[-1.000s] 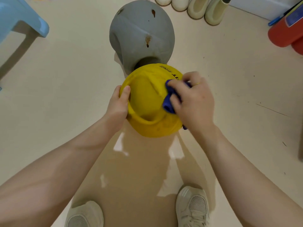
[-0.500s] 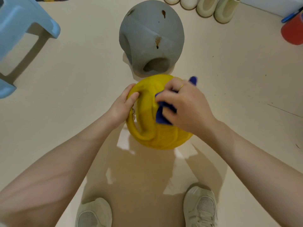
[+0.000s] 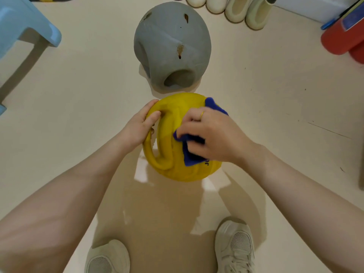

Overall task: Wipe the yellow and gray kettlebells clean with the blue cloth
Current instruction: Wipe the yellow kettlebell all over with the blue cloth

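Home interior: pale floor (image 3: 275, 115), plastic stool (image 3: 25, 26), lined-up boots (image 3: 246, 10).

The shiny cream floor (image 3: 275, 134) is holding everything. A yellow kettlebell (image 3: 183, 170) is sitting on it, with a gray kettlebell (image 3: 171, 46) just behind. A blue stool (image 3: 25, 26) is standing far left. Pale boots (image 3: 236, 8) are lining the back. Two shoes (image 3: 234, 247) are standing near the bottom.

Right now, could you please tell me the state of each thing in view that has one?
yellow kettlebell: on the floor, handle turned to the left, being wiped.
gray kettlebell: untouched, brown spots showing.
blue cloth: bunched, pressed to the yellow kettlebell.
left hand: gripping the yellow handle.
right hand: closed on the cloth.
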The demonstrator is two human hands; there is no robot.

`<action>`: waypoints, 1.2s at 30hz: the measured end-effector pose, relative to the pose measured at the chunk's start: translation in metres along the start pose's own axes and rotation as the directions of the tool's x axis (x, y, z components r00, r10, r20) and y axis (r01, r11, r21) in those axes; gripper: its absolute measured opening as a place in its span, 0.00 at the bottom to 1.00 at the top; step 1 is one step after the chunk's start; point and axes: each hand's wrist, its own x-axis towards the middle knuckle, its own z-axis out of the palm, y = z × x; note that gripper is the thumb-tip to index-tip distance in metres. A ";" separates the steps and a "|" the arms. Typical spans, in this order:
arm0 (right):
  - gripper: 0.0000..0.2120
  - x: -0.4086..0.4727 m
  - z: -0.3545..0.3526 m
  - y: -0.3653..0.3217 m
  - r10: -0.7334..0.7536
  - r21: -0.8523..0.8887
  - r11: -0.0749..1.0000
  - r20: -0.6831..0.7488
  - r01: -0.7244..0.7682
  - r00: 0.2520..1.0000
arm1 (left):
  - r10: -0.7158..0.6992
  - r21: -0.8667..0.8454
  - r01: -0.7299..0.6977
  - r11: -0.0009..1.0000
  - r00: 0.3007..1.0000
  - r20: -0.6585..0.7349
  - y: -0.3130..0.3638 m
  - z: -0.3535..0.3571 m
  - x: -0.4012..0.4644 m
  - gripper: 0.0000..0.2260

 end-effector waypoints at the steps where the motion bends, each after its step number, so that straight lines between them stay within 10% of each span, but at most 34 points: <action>1: 0.12 0.004 0.002 0.007 0.116 0.041 0.993 -0.109 -0.113 0.987 | 0.010 0.010 -0.010 1.000 1.000 0.005 0.000 0.000 0.001 0.18; 5: 0.11 0.010 0.004 0.027 0.570 0.268 0.821 -0.343 -0.504 0.746 | -0.013 0.204 -0.003 0.979 0.997 0.078 0.002 -0.010 0.003 0.22; 10: 0.12 0.003 0.014 0.013 0.510 0.217 0.860 -0.344 -0.462 0.788 | 0.106 0.274 -0.059 0.960 0.981 -0.161 0.038 0.002 -0.023 0.21; 12: 0.13 0.005 0.014 0.010 0.557 0.299 0.827 -0.334 -0.475 0.760 | 0.138 0.135 -0.126 0.983 0.987 -0.085 0.048 0.020 -0.046 0.31; 15: 0.14 -0.002 0.008 0.010 0.314 0.270 0.930 -0.233 -0.250 0.920 | 0.177 0.430 -0.180 0.885 0.983 0.046 0.036 0.028 -0.056 0.48; 18: 0.13 -0.005 0.008 0.024 0.308 0.318 0.921 -0.248 -0.224 0.918 | 0.114 0.472 -0.140 0.871 0.990 0.083 0.036 0.020 -0.050 0.52; 22: 0.13 0.008 0.011 0.032 0.631 0.449 0.758 -0.324 -0.473 0.704 | 0.061 0.411 -0.080 0.908 0.996 0.060 0.042 0.014 -0.042 0.48; 27: 0.13 -0.003 0.007 0.012 0.231 0.293 0.942 -0.204 -0.166 0.951 | 0.031 0.355 -0.068 0.932 0.994 0.109 0.039 -0.011 -0.033 0.52; 33: 0.13 0.023 0.013 0.034 0.604 0.358 0.787 -0.279 -0.503 0.747 | 0.070 0.201 -0.089 0.975 0.993 0.099 0.035 -0.030 -0.040 0.37; 36: 0.13 0.021 0.009 0.020 0.456 0.337 0.864 -0.213 -0.374 0.864 | 0.149 0.302 -0.162 0.939 0.987 0.067 0.030 -0.033 -0.045 0.30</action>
